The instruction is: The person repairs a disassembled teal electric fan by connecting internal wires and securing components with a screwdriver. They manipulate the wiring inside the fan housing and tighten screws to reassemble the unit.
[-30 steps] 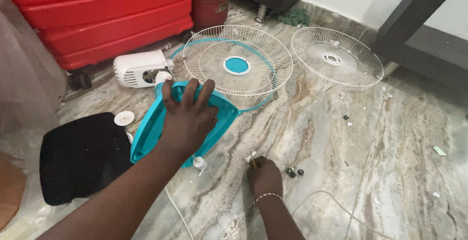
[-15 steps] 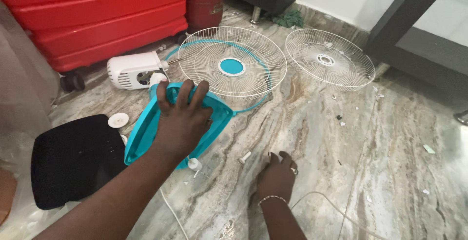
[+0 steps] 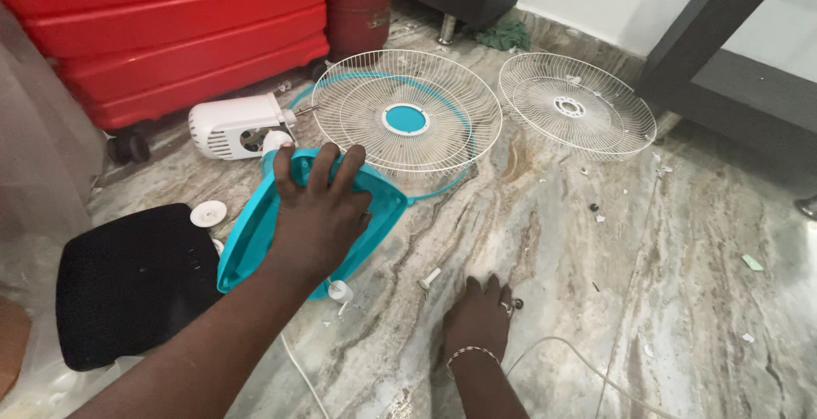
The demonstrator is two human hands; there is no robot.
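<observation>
The marble floor, polished and veined in grey and brown, carries a table fan in separated parts. Beyond the left hand stands a red hard-shell suitcase, ribbed and glossy. To the outer side of the left forearm lies a black fan base, matt and roughly square.

Ahead of the left hand's fingertips rests the front guard, a round white wire grille with a teal centre cap and a teal rim band. Further ahead of the right hand lies the rear guard, a second white wire disc with an open hub. Both guards are off, judged as dismantling largely complete; nothing is yet rejoined.

The teal fan blade, smooth moulded plastic with curved lobes, sits under the left hand, which lies flat on it with fingers spread, pressing down. The white motor housing, boxy with vent slots, lies just beyond that hand, its shaft pointing towards the front guard.

The right hand rests palm down on the floor, fingers slightly apart, holding nothing visible. Just to its left lies a small white peg; a white cap sits beside the blade. A thin white cord loops past the right wrist. Small dark screws lie scattered ahead
</observation>
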